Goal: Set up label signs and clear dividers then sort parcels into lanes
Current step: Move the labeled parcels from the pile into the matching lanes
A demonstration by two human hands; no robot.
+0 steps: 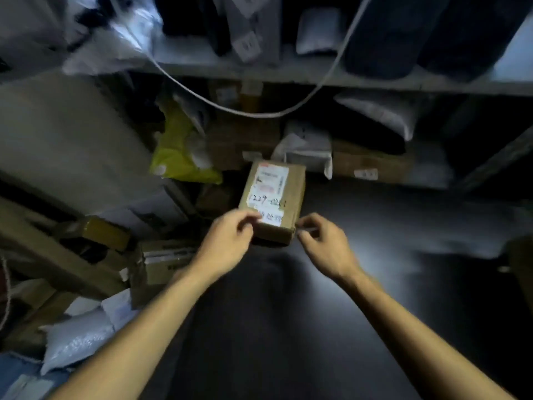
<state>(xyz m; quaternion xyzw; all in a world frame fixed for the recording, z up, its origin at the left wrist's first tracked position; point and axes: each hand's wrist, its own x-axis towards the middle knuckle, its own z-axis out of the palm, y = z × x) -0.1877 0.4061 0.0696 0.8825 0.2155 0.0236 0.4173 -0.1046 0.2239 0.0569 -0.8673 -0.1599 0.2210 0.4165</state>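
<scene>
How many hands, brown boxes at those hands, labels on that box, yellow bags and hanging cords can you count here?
Hands: 2, left hand, right hand
cardboard box: 1
Labels on it: 2, printed label, white sticker
yellow bag: 1
white cord: 1
Total: 7

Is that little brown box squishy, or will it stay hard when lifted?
Probably stays hard: the brown box keeps straight edges and square corners. It seems light, since the left hand and right hand hold only its near corners. Flat sides mean it shouldn't roll.
</scene>
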